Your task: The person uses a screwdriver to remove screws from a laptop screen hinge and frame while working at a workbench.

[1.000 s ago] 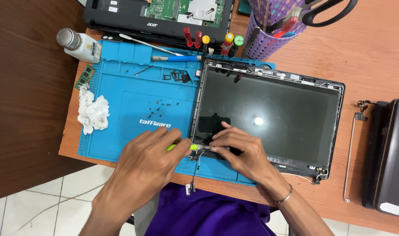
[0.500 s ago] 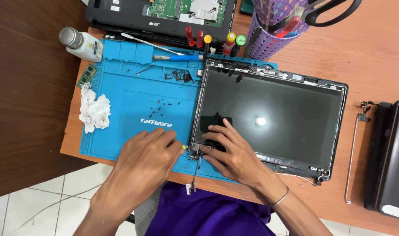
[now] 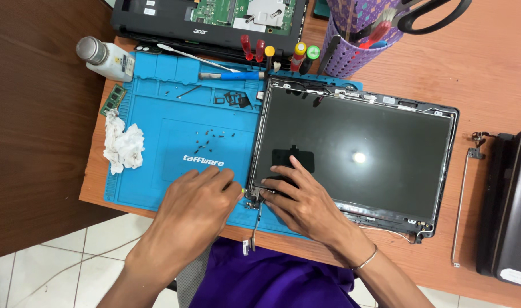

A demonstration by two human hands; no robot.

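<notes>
A laptop screen panel (image 3: 357, 154) in its dark lid frame lies on the wooden table, partly over a blue work mat (image 3: 175, 131). My left hand (image 3: 195, 211) is closed around a small yellow-green handled screwdriver (image 3: 243, 190), its tip at the panel's near left corner by the hinge. My right hand (image 3: 303, 199) rests flat on that corner, fingers spread on the glass. A thin cable (image 3: 253, 225) hangs from the hinge over the table edge.
Several tiny screws (image 3: 212, 137) lie on the mat. A crumpled tissue (image 3: 123, 145), a memory stick (image 3: 116, 97) and a white bottle (image 3: 103, 57) sit left. Laptop base (image 3: 215, 17), screwdrivers (image 3: 277, 54), purple tool cup (image 3: 357, 40) behind. Metal hinge bracket (image 3: 466, 188), dark case (image 3: 509, 205) right.
My left hand has closed further over the screwdriver, hiding most of its handle. My right hand slid slightly along the panel's corner. The view shifted a little.
</notes>
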